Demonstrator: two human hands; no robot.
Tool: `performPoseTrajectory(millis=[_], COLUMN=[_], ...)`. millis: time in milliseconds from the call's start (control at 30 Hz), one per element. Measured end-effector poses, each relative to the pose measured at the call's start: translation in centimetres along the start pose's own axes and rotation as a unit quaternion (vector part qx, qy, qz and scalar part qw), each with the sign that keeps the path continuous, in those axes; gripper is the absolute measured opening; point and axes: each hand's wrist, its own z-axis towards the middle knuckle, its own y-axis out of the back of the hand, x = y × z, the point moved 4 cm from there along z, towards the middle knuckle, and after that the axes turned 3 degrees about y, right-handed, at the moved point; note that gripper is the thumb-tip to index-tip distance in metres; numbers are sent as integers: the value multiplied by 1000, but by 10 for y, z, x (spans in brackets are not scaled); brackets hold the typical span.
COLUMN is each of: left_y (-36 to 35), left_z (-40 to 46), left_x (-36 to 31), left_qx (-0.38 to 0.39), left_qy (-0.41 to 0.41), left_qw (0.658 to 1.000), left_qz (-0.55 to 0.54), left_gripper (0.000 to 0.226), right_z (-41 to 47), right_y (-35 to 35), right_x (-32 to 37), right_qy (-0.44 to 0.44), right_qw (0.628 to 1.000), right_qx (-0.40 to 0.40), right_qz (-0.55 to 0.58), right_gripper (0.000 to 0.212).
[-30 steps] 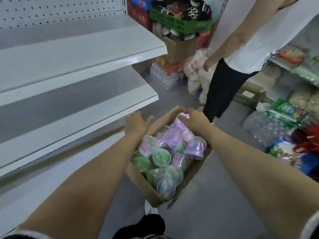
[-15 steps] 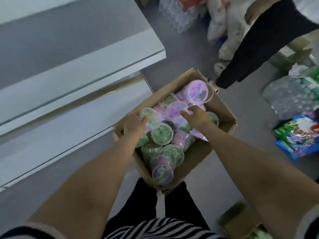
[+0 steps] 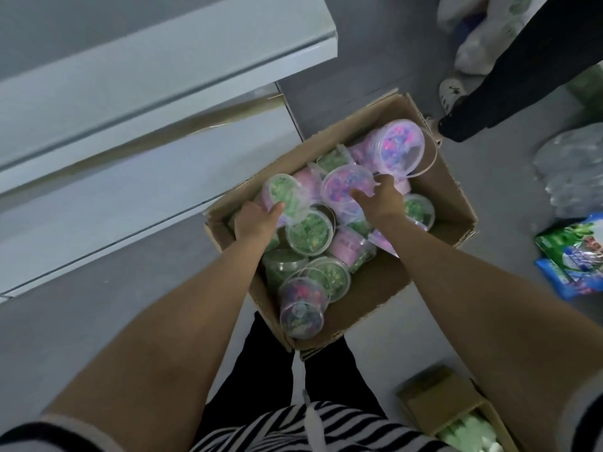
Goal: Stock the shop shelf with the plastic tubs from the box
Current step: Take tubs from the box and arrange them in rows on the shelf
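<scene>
Change since earlier: both of my hands have sunk deeper among the tubs, and my view has tipped further down so the upper shelves are out of sight.
Left hand (image 3: 257,223): fingers curled round a green-filled tub (image 3: 284,194), tilted up out of the pile; thumb lies on its lid.
Right hand (image 3: 380,199): fingers bent over the rim of a pink-and-blue tub (image 3: 342,186), pinching its edge, probably to lift it free.
Reason for grip: one tub per hand lets me carry two to the shelf in a single trip, I judge.
Box (image 3: 456,207): open cardboard, on the floor in front of my legs, well filled with tubs lying on their sides and upright.
Shelf (image 3: 130,197): white, bare, just left of the box.
Surroundings: another person's leg (image 3: 509,83) stands beyond the box; snack packets (image 3: 571,256) lie to the right; a smaller carton (image 3: 447,406) sits by my right arm.
Obstruction: the shelf's lip overhangs near the box corner.
</scene>
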Motion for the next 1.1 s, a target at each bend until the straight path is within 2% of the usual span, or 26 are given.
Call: performPoseTrajectory(millis=[167,333,433,567,767,933,1033,1100], left_y=[-5,-9,-8,-5,7,35,61,82], left_z=[1,8,10,8,-14,-41,-58,-76], left_x=[1,3,6,13,22,39,52,64], left_qx=[1,16,24,40,57,64,45,29], left_qy=[8,13,24,33,53,33,2,-16], left_qw=[1000,999,997,994,983,967,961,953], left_qz=[-30,-39,-64,-101,-166,-244,-274,-300], left_gripper=[69,47,55,55,45,69,53,53], right_z=[0,-5,-14,-32,-70,-105,-131,-151], right_y=[-2,-9,-13,-17,-7,6,13,16], right_x=[-4,-13,-15,-19,-23,-13,2,12], right_qy=[-31,-96,-126,-143,-131,-122,-98,-67], right_qw=[999,995,992,987,983,974,969,967], right_qx=[-3,13,29,11,0,10,17,29], right_qz=[-10,-13,9,66,128,193,227,244], right_gripper=[66,49,47,41,59,58,61,70])
